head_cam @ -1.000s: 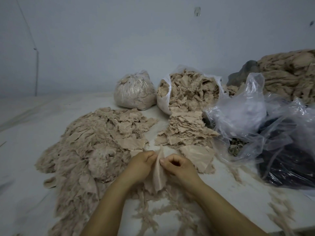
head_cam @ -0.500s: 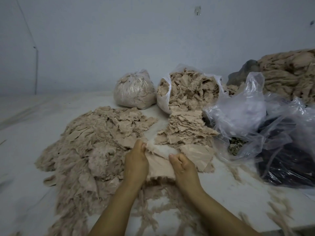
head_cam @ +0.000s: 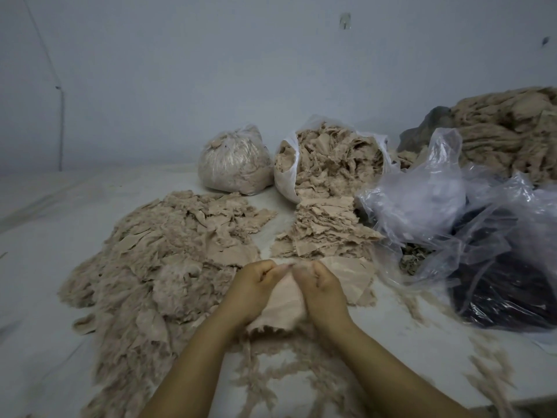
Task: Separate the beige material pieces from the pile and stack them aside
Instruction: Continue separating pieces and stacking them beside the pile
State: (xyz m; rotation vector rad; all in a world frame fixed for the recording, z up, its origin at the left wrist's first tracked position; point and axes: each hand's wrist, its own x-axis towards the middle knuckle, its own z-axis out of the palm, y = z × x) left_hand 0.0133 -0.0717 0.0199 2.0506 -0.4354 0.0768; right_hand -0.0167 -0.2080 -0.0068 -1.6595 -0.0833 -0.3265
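Observation:
A broad pile of beige material pieces (head_cam: 156, 263) spreads over the left of the white table. A neater stack of flat beige pieces (head_cam: 328, 233) lies right of it, in front of an open bag. One beige piece (head_cam: 284, 306) hangs between my hands near the table's front. My left hand (head_cam: 251, 285) and my right hand (head_cam: 321, 286) pinch its upper edge, fingertips nearly meeting. A larger flat piece (head_cam: 351, 274) lies just right of my right hand.
At the back stand a tied clear bag of beige scraps (head_cam: 235, 164) and an open white bag (head_cam: 328, 158) spilling pieces. Crumpled clear plastic (head_cam: 422, 203) and a dark bag (head_cam: 506, 294) crowd the right, a big beige heap (head_cam: 509, 128) behind. Fluffy strips (head_cam: 289, 375) litter the front.
My hands held the piece spread wide half a second ago; now they have come together at its top edge, and the piece hangs narrower between them.

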